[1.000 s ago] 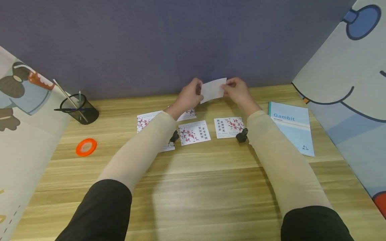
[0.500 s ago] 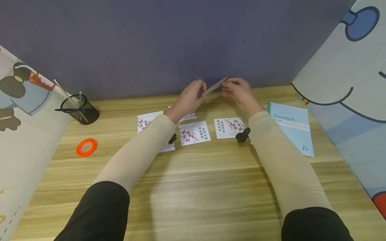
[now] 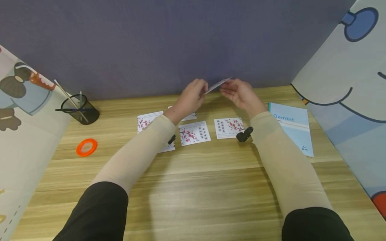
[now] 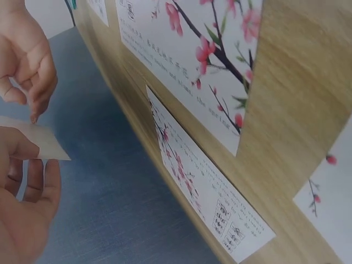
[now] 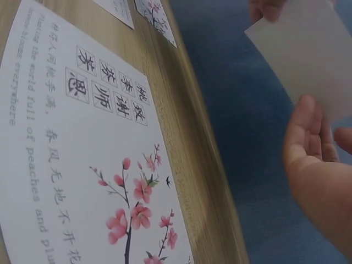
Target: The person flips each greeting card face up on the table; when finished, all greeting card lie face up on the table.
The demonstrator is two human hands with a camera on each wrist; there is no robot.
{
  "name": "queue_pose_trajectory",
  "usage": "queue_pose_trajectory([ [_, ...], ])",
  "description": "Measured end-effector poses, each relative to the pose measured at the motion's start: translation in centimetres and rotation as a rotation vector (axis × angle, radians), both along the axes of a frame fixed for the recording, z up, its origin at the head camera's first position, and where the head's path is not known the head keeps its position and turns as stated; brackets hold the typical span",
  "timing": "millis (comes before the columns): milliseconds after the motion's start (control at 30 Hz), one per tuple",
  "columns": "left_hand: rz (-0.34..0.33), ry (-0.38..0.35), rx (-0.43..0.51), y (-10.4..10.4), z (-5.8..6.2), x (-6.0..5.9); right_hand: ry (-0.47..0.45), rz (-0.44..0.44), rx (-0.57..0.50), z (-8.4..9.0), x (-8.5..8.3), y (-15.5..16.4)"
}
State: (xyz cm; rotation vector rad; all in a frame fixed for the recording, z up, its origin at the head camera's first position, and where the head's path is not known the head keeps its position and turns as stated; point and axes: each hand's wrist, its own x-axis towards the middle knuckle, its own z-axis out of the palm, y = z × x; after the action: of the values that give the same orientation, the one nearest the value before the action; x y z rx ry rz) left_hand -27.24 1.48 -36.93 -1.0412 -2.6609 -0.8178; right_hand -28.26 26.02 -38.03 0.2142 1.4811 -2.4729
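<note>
A small card is held tilted above the table's far edge, seen nearly edge-on in the head view. My left hand pinches its left end between thumb and fingers; the left wrist view shows this left hand close up. At the other end, my right hand has its fingers loosely extended. In the right wrist view the fingertips of that right hand touch the edge of the card, whose plain pale side faces this view, and the thumb stands apart from it.
Blossom-printed cards lie on the table, one at centre, another right, others partly under my left arm. A blue notebook lies right. Orange tape roll and black mesh pen holder are left. A dark partition stands behind.
The card has turned from facing the head camera to nearly edge-on, its printed side now slightly showing. My right hand's fingers have loosened from its right end and spread.
</note>
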Motion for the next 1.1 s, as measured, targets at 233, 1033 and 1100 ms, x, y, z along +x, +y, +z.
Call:
queue_pose_trajectory([
  [233, -0.053, 0.097, -0.045, -0.3, -0.1, -0.2, -0.048, 0.018, -0.029, 0.0, 0.0, 0.3],
  [1033, 0.093, 0.112, 0.019, -0.7, -0.5, -0.1, -0.038, 0.126, 0.288, -1.2, 0.6, 0.8],
  [1100, 0.130, 0.047, 0.078, -0.5, -0.3, 0.0, -0.028, 0.124, 0.275, -1.3, 0.6, 0.8],
])
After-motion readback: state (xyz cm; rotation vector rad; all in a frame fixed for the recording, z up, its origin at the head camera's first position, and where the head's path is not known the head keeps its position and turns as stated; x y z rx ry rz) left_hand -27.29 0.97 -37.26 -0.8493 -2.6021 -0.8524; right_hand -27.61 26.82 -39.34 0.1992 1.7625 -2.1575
